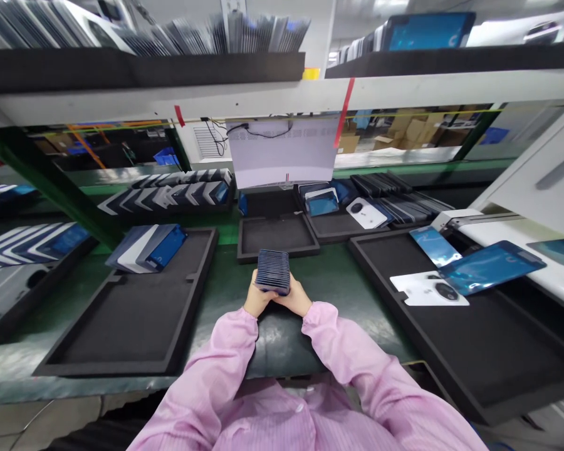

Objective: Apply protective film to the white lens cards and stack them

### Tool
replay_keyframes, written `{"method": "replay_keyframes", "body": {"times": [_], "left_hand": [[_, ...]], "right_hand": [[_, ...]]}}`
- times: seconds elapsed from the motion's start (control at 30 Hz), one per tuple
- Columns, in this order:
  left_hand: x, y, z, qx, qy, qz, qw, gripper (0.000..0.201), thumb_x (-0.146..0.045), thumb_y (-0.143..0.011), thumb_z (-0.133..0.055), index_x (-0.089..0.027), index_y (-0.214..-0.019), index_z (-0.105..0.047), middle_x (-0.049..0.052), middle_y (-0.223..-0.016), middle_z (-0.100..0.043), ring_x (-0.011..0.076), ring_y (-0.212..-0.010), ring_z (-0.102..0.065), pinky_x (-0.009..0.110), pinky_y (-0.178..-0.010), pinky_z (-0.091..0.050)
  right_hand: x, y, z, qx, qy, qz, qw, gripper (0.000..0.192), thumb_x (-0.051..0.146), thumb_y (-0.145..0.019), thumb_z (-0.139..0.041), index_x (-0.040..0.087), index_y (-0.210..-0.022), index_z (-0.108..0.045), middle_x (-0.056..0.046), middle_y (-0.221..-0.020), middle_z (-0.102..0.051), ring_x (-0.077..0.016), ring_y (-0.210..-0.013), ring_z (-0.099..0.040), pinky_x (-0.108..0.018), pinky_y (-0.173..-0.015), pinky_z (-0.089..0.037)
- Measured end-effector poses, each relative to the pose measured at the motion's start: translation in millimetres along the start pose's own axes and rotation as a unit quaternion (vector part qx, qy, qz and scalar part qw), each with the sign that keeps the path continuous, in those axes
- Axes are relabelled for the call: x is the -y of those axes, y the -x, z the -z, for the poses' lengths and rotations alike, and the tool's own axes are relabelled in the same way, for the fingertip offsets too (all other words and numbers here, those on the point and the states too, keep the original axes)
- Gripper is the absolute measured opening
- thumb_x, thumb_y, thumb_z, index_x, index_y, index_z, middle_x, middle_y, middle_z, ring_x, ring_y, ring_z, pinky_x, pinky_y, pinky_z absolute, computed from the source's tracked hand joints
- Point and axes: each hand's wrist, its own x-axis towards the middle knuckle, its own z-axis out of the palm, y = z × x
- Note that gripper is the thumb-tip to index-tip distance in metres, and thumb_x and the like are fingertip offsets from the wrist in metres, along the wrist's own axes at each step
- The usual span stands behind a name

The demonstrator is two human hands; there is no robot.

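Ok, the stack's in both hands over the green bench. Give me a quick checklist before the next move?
1. Both hands on the stack: ok, left hand and right hand hold it from either side.
2. Stack edges aligned: ok, they look even.
3. Grip underneath: cannot tell, fingers hidden.
4. Small black tray ahead bare: ok.
5. Large left tray: ok, only a few panels lean at its far end.

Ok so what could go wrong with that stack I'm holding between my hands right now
The stack of thin panels is gripped only at its near end by the left hand and right hand, so panels could fan out or slide off. It stands above the green bench, not over a foam tray, so a drop might land hard.
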Motion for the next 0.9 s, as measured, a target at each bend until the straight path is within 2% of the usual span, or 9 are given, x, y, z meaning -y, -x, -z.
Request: {"method": "replay_keyframes", "body": {"times": [0.1, 0.27, 0.4, 0.53, 0.63, 0.7, 0.73, 0.83, 0.9], "left_hand": [[2, 0, 1.6, -0.019, 0.010, 0.007, 1.000, 0.076, -0.029, -0.039, -0.087, -0.015, -0.107, -0.055, 0.011, -0.103, -0.066, 0.0290, -0.099, -0.062, 0.046, -0.097, -0.040], [-2, 14, -11.5, -0.063, 0.072, 0.016, 0.995, 0.097, -0.025, -0.042, -0.088, -0.022, -0.128, -0.044, 0.012, -0.128, -0.055, 0.0267, -0.126, -0.049, 0.038, -0.107, -0.034], [-16, 25, -12.7, -0.075, 0.156, 0.074, 0.982, 0.067, -0.036, -0.056, -0.082, -0.016, -0.114, -0.057, 0.012, -0.117, -0.064, 0.0268, -0.118, -0.056, 0.037, -0.106, -0.036], [-37, 24, 10.2, -0.039, 0.220, 0.123, 0.967, 0.053, -0.046, -0.068, -0.066, -0.010, -0.106, -0.063, 0.015, -0.102, -0.069, 0.0298, -0.106, -0.063, 0.043, -0.100, -0.042], [-48, 23, 25.8, -0.018, 0.289, 0.129, 0.948, 0.054, -0.044, -0.065, -0.064, -0.013, -0.108, -0.063, 0.012, -0.100, -0.070, 0.0284, -0.098, -0.065, 0.042, -0.092, -0.047], [-50, 25, 28.9, 0.020, 0.368, 0.127, 0.921, 0.058, -0.043, -0.064, -0.061, -0.017, -0.115, -0.060, 0.009, -0.102, -0.070, 0.0254, -0.092, -0.066, 0.040, -0.085, -0.050], [-49, 27, 28.2, 0.052, 0.404, 0.136, 0.903, 0.060, -0.042, -0.063, -0.060, -0.018, -0.118, -0.058, 0.008, -0.103, -0.069, 0.0243, -0.089, -0.066, 0.040, -0.081, -0.051], [-43, 36, 20.5, 0.172, 0.439, 0.218, 0.855, 0.065, -0.040, -0.060, -0.060, -0.015, -0.120, -0.056, 0.009, -0.101, -0.069, 0.0242, -0.084, -0.065, 0.041, -0.077, -0.051], [-39, 42, 13.9, 0.230, 0.428, 0.282, 0.827, 0.063, -0.037, -0.058, -0.060, -0.012, -0.116, -0.058, 0.012, -0.101, -0.069, 0.0264, -0.086, -0.066, 0.045, -0.081, -0.050]], "right_hand": [[6, 0, 1, -0.010, 0.053, -0.025, 0.998, 0.042, 0.028, -0.073, -0.066, 0.022, -0.110, -0.049, -0.001, -0.093, -0.071, -0.0177, -0.081, -0.069, -0.027, -0.072, -0.054], [36, -6, -4, -0.038, 0.197, -0.056, 0.978, 0.030, 0.027, -0.079, -0.058, 0.018, -0.107, -0.053, -0.006, -0.084, -0.068, -0.0225, -0.076, -0.066, -0.032, -0.068, -0.050], [76, 5, -23, -0.014, 0.288, -0.013, 0.957, 0.036, 0.018, -0.083, -0.051, 0.015, -0.119, -0.054, -0.015, -0.103, -0.064, -0.0278, -0.093, -0.060, -0.039, -0.078, -0.048], [111, 23, -32, 0.036, 0.360, 0.094, 0.928, 0.049, 0.018, -0.083, -0.054, 0.015, -0.132, -0.048, -0.021, -0.123, -0.055, -0.0321, -0.106, -0.052, -0.048, -0.086, -0.046], [118, 20, -12, 0.083, 0.230, 0.155, 0.957, 0.050, 0.032, -0.077, -0.068, 0.022, -0.124, -0.055, -0.014, -0.123, -0.058, -0.0288, -0.105, -0.054, -0.046, -0.089, -0.046], [113, 6, 8, 0.040, 0.081, 0.096, 0.991, 0.054, 0.034, -0.075, -0.070, 0.025, -0.125, -0.053, -0.009, -0.120, -0.060, -0.0245, -0.106, -0.056, -0.043, -0.092, -0.046], [109, -3, 17, 0.000, 0.022, 0.042, 0.999, 0.065, 0.035, -0.072, -0.072, 0.025, -0.131, -0.047, -0.010, -0.123, -0.057, -0.0245, -0.110, -0.055, -0.043, -0.093, -0.046], [93, -26, 32, 0.024, -0.156, -0.109, 0.981, 0.095, 0.036, -0.064, -0.076, 0.026, -0.144, -0.026, -0.012, -0.130, -0.052, -0.0235, -0.107, -0.059, -0.041, -0.089, -0.049], [82, -32, 32, 0.054, -0.242, -0.163, 0.955, 0.096, 0.036, -0.063, -0.076, 0.026, -0.144, -0.025, -0.009, -0.122, -0.058, -0.0195, -0.093, -0.063, -0.034, -0.080, -0.051]]}}
